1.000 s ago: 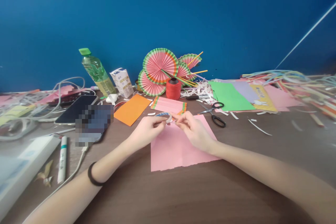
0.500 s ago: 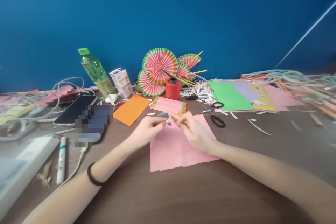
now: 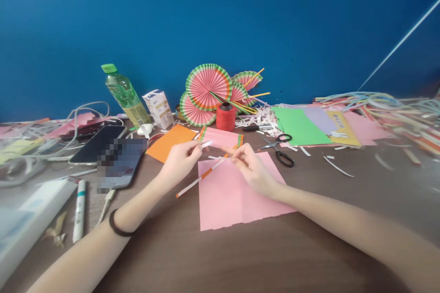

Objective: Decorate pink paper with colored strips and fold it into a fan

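Observation:
My left hand (image 3: 181, 164) is closed in a pinch on a short white strip (image 3: 206, 144) that juts out to the right of its fingertips. Opposite it, my right hand (image 3: 253, 171) is closed too, its index finger reaching left. A long narrow orange-and-white paper strip (image 3: 207, 173) slants from the lower left up to the right fingers, which pinch it. Below both hands a pink paper sheet (image 3: 240, 197) lies flat, with a ragged front edge. Behind them lies a pleated pink paper (image 3: 222, 137) with green and orange ends.
Black-handled scissors (image 3: 280, 146) lie right of the hands; an orange sheet (image 3: 168, 142) lies left. Behind stand a red thread spool (image 3: 226, 117), paper fans (image 3: 208, 89), a carton (image 3: 158, 109) and a green bottle (image 3: 123, 96). Phones (image 3: 122, 162) and a marker (image 3: 79, 210) are left.
My left hand has moved left, away from my right hand. A curved white piece at its fingers no longer shows; the orange-and-white strip now stretches out below. The pink sheet has shifted slightly.

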`<action>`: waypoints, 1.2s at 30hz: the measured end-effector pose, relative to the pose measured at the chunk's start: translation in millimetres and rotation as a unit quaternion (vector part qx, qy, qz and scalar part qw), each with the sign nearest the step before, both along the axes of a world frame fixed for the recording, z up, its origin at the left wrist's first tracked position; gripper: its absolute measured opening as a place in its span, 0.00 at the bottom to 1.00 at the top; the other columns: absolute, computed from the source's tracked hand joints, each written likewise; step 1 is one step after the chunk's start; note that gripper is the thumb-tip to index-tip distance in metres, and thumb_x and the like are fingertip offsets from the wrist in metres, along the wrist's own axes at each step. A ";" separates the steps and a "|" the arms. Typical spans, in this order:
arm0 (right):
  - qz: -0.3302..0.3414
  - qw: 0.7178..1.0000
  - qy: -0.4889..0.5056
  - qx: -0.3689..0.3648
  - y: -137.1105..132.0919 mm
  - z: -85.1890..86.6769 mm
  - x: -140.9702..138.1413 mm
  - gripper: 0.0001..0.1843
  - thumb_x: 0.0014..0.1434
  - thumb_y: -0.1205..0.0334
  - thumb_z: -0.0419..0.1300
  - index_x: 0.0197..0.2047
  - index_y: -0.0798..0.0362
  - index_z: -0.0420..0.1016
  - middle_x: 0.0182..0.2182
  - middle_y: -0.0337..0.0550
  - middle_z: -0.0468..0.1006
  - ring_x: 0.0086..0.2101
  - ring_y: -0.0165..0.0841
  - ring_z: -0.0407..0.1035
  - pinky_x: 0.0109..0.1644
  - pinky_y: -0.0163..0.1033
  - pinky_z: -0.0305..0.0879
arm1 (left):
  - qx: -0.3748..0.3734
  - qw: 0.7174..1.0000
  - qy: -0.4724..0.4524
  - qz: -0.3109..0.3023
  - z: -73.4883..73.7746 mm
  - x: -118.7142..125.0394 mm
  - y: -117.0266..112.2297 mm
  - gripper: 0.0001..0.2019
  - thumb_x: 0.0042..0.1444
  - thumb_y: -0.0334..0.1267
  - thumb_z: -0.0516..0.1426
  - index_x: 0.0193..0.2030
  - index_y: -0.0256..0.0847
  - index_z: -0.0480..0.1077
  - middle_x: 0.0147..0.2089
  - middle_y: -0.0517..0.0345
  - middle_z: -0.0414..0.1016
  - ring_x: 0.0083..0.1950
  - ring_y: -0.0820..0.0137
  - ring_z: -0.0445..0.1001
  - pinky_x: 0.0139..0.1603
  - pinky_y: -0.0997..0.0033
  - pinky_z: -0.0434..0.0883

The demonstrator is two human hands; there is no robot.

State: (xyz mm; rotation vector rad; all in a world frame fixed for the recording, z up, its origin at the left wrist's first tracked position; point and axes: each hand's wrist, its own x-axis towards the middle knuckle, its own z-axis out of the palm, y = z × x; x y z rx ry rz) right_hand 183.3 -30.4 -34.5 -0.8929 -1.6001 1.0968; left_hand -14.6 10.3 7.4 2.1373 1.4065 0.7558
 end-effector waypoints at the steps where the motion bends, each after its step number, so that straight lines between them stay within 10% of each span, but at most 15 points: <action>1: -0.013 1.000 -0.004 -0.008 1.9 -0.7 0.9 0.06 0.61 0.61 0.48 0.32 0.48 0.53 0.51 0.49 0.70 0.55 0.34 0.59 0.56 0.47 0.54 | 0.035 0.998 0.051 0.021 0.7 -1.6 1.5 0.18 0.57 0.40 0.43 0.33 0.37 0.71 0.30 0.57 0.74 0.34 0.68 0.70 0.35 0.73 0.62; 8: -0.123 0.992 0.009 0.000 17.9 -8.7 9.1 0.07 0.57 0.58 0.51 0.32 0.50 0.57 0.32 0.40 0.71 0.36 0.33 0.69 0.44 0.43 0.61 | 0.121 0.935 0.324 0.073 -5.9 -11.6 10.0 0.12 0.57 0.40 0.47 0.32 0.40 0.69 0.32 0.52 0.74 0.34 0.63 0.71 0.32 0.69 0.60; 24: -0.134 0.988 0.004 -0.073 21.6 -2.7 9.3 0.08 0.55 0.58 0.53 0.30 0.51 0.57 0.22 0.34 0.68 0.28 0.30 0.65 0.37 0.39 0.61 | 0.210 0.908 0.360 0.041 -23.8 -4.9 8.7 0.08 0.56 0.31 0.47 0.39 0.37 0.66 0.39 0.48 0.68 0.41 0.60 0.67 0.39 0.63 0.62; 31: -0.134 0.987 0.019 -0.091 25.4 -2.8 12.0 0.09 0.53 0.55 0.54 0.30 0.51 0.59 0.21 0.33 0.68 0.26 0.29 0.65 0.36 0.38 0.59 | 0.183 0.929 0.250 -0.201 -27.9 6.2 -0.6 0.17 0.58 0.36 0.48 0.55 0.46 0.63 0.55 0.53 0.65 0.55 0.61 0.59 0.54 0.58 0.57; 36: -0.101 0.985 0.068 -0.122 36.4 -9.6 19.4 0.10 0.52 0.56 0.56 0.29 0.52 0.61 0.20 0.34 0.70 0.25 0.28 0.65 0.35 0.37 0.59 | 0.138 0.926 0.246 -0.250 -33.3 3.0 -0.2 0.20 0.60 0.42 0.46 0.59 0.46 0.59 0.59 0.52 0.62 0.59 0.59 0.57 0.57 0.53 0.53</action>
